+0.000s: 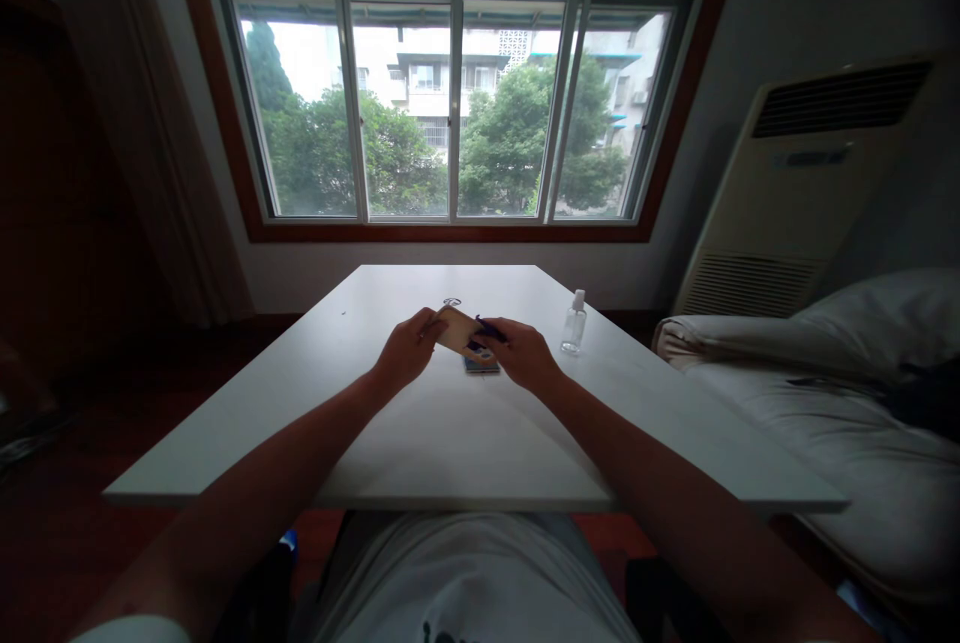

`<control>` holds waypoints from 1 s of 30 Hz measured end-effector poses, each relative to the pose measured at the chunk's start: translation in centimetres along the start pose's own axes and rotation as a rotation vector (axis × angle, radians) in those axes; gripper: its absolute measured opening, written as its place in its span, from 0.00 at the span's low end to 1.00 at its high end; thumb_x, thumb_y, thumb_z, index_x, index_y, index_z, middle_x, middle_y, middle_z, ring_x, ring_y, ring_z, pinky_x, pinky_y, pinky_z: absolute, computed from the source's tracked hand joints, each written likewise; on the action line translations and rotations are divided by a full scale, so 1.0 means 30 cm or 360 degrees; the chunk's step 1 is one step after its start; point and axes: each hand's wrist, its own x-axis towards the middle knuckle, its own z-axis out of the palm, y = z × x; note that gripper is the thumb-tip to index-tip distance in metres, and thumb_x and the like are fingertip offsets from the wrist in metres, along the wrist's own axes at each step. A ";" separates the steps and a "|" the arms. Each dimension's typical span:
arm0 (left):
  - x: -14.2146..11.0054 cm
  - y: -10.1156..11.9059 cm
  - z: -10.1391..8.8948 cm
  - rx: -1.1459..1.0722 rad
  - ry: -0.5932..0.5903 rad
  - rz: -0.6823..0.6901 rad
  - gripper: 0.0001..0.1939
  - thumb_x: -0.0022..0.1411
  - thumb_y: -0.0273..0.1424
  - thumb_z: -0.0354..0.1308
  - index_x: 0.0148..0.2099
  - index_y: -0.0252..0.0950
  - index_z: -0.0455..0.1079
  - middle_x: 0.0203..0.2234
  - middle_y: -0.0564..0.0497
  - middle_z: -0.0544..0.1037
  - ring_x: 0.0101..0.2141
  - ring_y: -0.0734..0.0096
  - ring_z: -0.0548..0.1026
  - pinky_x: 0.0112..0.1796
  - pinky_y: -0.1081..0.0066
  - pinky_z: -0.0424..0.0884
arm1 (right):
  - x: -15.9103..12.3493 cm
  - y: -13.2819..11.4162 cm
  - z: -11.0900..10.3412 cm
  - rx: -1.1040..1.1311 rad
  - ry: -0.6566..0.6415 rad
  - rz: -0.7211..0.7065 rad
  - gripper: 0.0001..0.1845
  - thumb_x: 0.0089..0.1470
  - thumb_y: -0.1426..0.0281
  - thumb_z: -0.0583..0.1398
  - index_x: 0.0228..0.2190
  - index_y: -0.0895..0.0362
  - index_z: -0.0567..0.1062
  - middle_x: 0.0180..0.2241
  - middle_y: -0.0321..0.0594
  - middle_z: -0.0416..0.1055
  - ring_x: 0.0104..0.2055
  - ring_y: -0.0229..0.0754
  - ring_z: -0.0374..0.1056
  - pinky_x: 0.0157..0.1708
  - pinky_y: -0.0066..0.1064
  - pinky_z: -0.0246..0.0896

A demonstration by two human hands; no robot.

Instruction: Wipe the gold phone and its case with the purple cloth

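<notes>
Over the middle of the white table [420, 453], my left hand [409, 348] pinches the left end of a flat beige piece [453, 335], about the size of a phone case. My right hand [521, 353] is closed at its other end, with a dark blue-purple cloth-like piece [489, 326] bunched in the fingers. That dark piece touches the beige one; their overlap is partly hidden by my fingers. Just below, a phone-like flat object [481, 366] lies on the tabletop, half covered. Behind the hands sits a small dark-rimmed ring-shaped item [451, 302].
A clear spray bottle [574, 325] with a white cap stands upright right of my right hand. A tiny dark speck [343, 313] lies on the table's left side. A pale sofa [757, 393] is at the right, near an air conditioner [795, 183]. A window [454, 103] faces me.
</notes>
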 end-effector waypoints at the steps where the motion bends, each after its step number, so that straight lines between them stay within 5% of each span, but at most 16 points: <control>1: 0.001 -0.003 0.000 0.0029 -0.0032 0.0012 0.15 0.69 0.42 0.50 0.36 0.38 0.66 0.25 0.54 0.72 0.26 0.72 0.69 0.28 0.72 0.65 | 0.002 0.001 -0.003 -0.0058 0.0023 -0.0059 0.14 0.62 0.62 0.60 0.48 0.49 0.79 0.42 0.36 0.79 0.41 0.45 0.72 0.43 0.35 0.62; 6: 0.000 -0.015 -0.001 0.0242 -0.0171 0.0091 0.12 0.68 0.37 0.53 0.34 0.36 0.70 0.26 0.52 0.74 0.27 0.70 0.70 0.30 0.71 0.63 | 0.005 0.007 -0.015 -0.0286 0.0029 -0.0324 0.13 0.65 0.65 0.58 0.48 0.52 0.78 0.41 0.39 0.79 0.40 0.44 0.72 0.50 0.37 0.56; 10: -0.005 -0.034 0.002 0.0367 -0.0284 0.0122 0.10 0.66 0.35 0.56 0.34 0.37 0.73 0.28 0.52 0.77 0.29 0.69 0.72 0.31 0.71 0.63 | -0.004 0.014 -0.010 -0.0388 -0.0107 -0.0413 0.15 0.65 0.66 0.58 0.51 0.51 0.76 0.45 0.40 0.78 0.42 0.45 0.72 0.45 0.34 0.59; 20: -0.038 -0.032 0.028 0.0607 -0.0474 0.0335 0.15 0.69 0.43 0.53 0.41 0.43 0.78 0.35 0.49 0.80 0.34 0.66 0.75 0.35 0.70 0.66 | -0.020 -0.040 0.000 -0.0705 -0.0296 -0.0781 0.15 0.65 0.71 0.57 0.51 0.56 0.75 0.43 0.46 0.77 0.41 0.47 0.72 0.43 0.36 0.58; 30: -0.020 -0.007 0.020 0.0595 -0.0394 0.0343 0.17 0.71 0.44 0.49 0.43 0.45 0.78 0.34 0.50 0.79 0.34 0.67 0.75 0.34 0.71 0.64 | 0.016 0.005 -0.024 -0.0521 -0.0212 -0.0592 0.15 0.65 0.64 0.59 0.51 0.51 0.77 0.46 0.42 0.77 0.42 0.45 0.73 0.44 0.34 0.60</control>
